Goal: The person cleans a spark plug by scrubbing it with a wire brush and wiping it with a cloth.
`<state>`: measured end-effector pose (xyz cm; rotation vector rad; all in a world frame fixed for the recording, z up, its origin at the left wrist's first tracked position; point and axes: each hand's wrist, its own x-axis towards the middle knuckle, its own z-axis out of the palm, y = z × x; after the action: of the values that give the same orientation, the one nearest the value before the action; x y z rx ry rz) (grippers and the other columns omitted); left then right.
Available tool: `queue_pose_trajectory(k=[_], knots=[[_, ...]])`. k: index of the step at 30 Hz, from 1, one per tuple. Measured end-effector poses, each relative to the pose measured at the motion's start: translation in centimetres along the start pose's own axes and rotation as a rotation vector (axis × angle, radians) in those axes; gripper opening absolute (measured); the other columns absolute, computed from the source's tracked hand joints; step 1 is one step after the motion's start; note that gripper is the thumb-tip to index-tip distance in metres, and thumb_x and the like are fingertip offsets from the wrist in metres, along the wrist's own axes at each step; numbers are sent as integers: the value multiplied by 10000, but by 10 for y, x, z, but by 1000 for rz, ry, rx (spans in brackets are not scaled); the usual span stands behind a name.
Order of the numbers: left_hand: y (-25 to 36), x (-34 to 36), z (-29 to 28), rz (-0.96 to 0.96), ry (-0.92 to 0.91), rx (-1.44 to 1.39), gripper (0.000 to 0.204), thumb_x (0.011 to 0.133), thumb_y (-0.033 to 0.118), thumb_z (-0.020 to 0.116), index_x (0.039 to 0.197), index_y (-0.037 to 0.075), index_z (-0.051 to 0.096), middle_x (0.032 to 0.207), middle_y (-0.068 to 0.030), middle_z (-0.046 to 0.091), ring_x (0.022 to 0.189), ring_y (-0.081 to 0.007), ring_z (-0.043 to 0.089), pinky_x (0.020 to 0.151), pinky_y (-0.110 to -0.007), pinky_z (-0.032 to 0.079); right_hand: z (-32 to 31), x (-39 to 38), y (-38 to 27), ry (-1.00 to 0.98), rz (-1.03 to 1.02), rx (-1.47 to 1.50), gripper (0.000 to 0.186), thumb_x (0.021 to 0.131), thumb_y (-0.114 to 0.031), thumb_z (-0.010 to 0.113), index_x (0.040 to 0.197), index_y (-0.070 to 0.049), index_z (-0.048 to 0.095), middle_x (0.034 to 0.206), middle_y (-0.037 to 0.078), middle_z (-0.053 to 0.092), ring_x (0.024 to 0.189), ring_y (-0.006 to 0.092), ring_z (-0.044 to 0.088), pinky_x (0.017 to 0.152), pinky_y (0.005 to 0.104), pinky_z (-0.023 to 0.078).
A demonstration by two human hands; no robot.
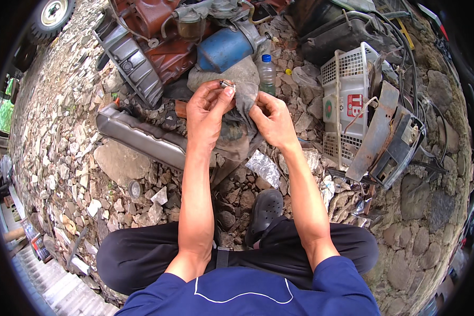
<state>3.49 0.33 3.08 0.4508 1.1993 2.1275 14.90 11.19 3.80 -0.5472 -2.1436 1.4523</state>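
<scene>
Between thumb and fingers, my left hand (pixel 208 108) pinches a small shiny metal part (pixel 225 84); its exact kind is too small to make out. My right hand (pixel 273 117) grips a dirty grey rag (pixel 246 100), which hangs down between both hands and touches the metal part's side. Just past my hands lies a pale stone (pixel 197 79), with a blue cylindrical canister (pixel 225 48) above it. A clear plastic bottle with a blue cap (pixel 267 73) stands beyond my right hand.
A long grey metal pan (pixel 142 138) lies left of my forearms. Farther off sit a ribbed metal housing (pixel 131 66) and a reddish-brown engine block (pixel 171 58). At right, a white plastic basket (pixel 347 89) leans among rusty metal pieces (pixel 374 131). Loose stones (pixel 63 174) cover the ground.
</scene>
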Motion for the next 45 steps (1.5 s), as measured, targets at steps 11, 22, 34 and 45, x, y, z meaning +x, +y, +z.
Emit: queue_pose_trajectory(k=[11, 22, 34, 45], knots=[[-1, -2, 2, -41, -91, 68, 203, 878, 77, 657, 1062, 3, 616, 975, -43, 647, 884, -101, 607, 795, -266, 533, 10, -1, -5, 153, -370, -574, 124, 749, -91, 531, 790, 24, 509, 698, 231, 562, 675, 416, 586, 611, 470, 471], [6, -1, -12, -9, -263, 123, 236, 899, 88, 625, 1121, 7, 622, 1035, -64, 661, 925, -109, 615, 769, -249, 521, 11, 2, 5, 35, 440, 546, 172, 853, -139, 433, 720, -49, 495, 727, 89, 576, 659, 257, 582, 623, 374, 488], [8, -6, 14, -41, 211, 327, 219, 807, 153, 754, 937, 12, 650, 780, -16, 648, 697, -75, 590, 645, -233, 495, 31, -8, -7, 163, -193, -564, 233, 826, -157, 484, 756, 64, 507, 757, 291, 580, 782, 459, 581, 713, 517, 455], [12, 0, -17, -24, -212, 45, 201, 874, 90, 659, 1052, -3, 641, 970, -102, 691, 880, -110, 629, 771, -228, 485, 22, -5, -18, 48, 696, 801, 191, 898, -182, 430, 870, -29, 540, 839, 93, 608, 755, 225, 633, 729, 379, 513]])
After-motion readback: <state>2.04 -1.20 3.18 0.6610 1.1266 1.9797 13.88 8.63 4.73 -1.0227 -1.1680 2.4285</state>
